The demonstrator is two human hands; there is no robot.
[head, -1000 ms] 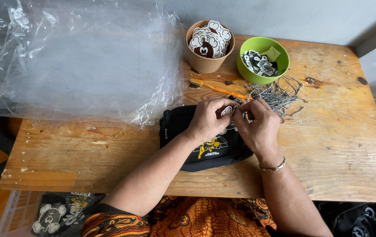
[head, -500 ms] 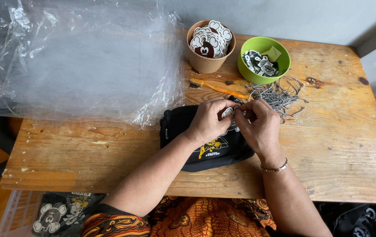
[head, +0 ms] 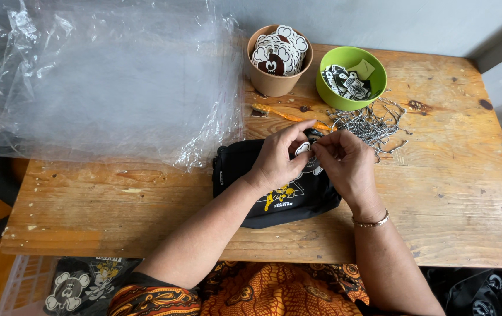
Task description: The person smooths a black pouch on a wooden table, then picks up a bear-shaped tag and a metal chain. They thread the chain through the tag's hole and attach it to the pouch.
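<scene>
The folded black garment is lying on the wooden table, long axis running L-R, right under your hands. Your left hand and right hand are meeting over its far edge, both equally near, fingertips pinching a small white tag betw. them. Compared w/ 1 s ago, your hands are sitting almost the same; the tag is showing a bit more.

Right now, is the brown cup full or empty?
Full. The brown cup stands upright on the wooden table, and white and dark cut-out tags pile up above its rim.
</scene>
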